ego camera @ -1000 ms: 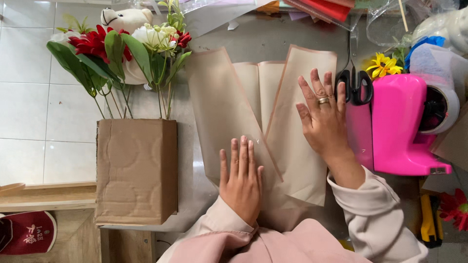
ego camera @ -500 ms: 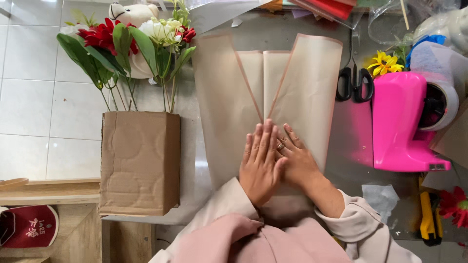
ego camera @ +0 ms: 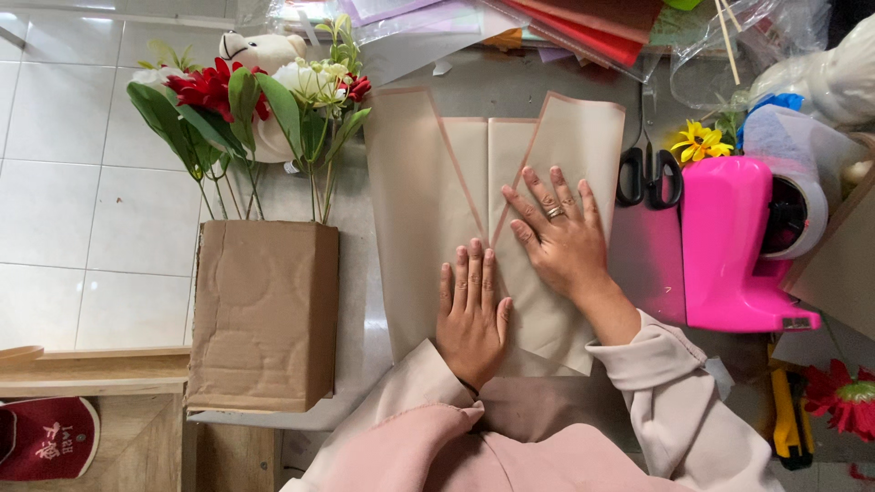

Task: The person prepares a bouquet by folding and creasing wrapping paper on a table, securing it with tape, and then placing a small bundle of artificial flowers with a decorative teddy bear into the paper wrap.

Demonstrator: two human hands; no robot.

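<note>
- The left hand [ego camera: 471, 314] lay flat, palm down, fingers straight and close together, pressing the lower middle of the folded beige wrapping paper with thin pink edging [ego camera: 415, 200]; it gripped nothing.
- The right hand [ego camera: 558, 239], a ring on one finger, rested just beyond it with fingers fanned apart, palm down on the paper's right flap, clasping nothing.
- The paper lay on the grey worktop [ego camera: 360, 273], both side flaps folded inward to a point between the two hands.
- Left of the paper stood a plain brown cardboard box [ego camera: 264, 314], unmarked on its visible face, holding red and white artificial flowers [ego camera: 237, 96].
- Right of it sat a bright pink plastic tape dispenser [ego camera: 734, 246], with black-handled scissors [ego camera: 647, 178] between.
- At the far edge lay a stack of red and pastel paper sheets in clear film [ego camera: 583, 23].
</note>
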